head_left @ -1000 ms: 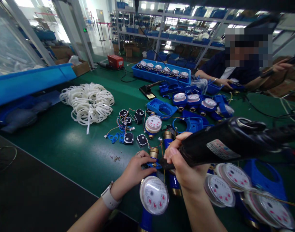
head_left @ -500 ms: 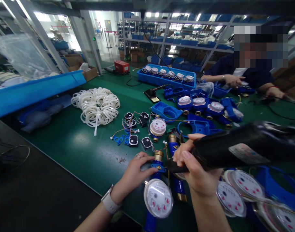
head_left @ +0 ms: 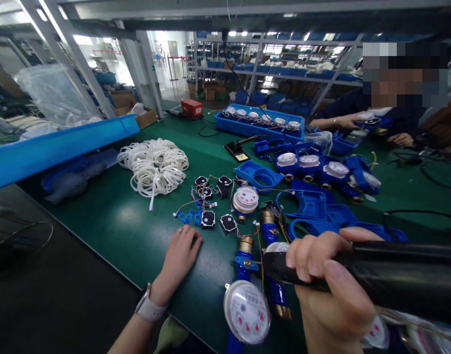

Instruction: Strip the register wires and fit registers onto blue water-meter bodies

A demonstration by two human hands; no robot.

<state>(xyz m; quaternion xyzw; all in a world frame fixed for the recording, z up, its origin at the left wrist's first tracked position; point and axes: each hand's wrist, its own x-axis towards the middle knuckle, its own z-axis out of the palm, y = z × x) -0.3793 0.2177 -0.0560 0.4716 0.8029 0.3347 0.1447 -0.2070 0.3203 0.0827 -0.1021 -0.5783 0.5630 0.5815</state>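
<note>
My right hand (head_left: 324,275) is wrapped round a black electric screwdriver (head_left: 405,268) that lies across the right side. Its narrow front end points left, near a small blue bracket (head_left: 246,263) with a brass screw on a blue and brass pipe. Attached to this pipe, a round water meter (head_left: 246,312) shows a white dial with red pointers. My left hand (head_left: 179,253), wearing a grey watch, rests on the green table with bent fingers held together; the fingertips hide whatever is under them. Beside it lie black square modules (head_left: 208,219) with thin wires and blue brackets (head_left: 186,216).
White rings (head_left: 155,164) are bundled at the left. Blue housings (head_left: 262,173) and more meters (head_left: 309,161) stand towards the back right, before a blue crate (head_left: 260,129). A soldering iron stand (head_left: 237,150) is mid-table. A co-worker's hands (head_left: 358,120) handle a meter opposite.
My left hand has left the bracket on the pipe and moved left to where small screws lay. My right hand has drawn the screwdriver to the right and lower. The co-worker has lifted a meter.
</note>
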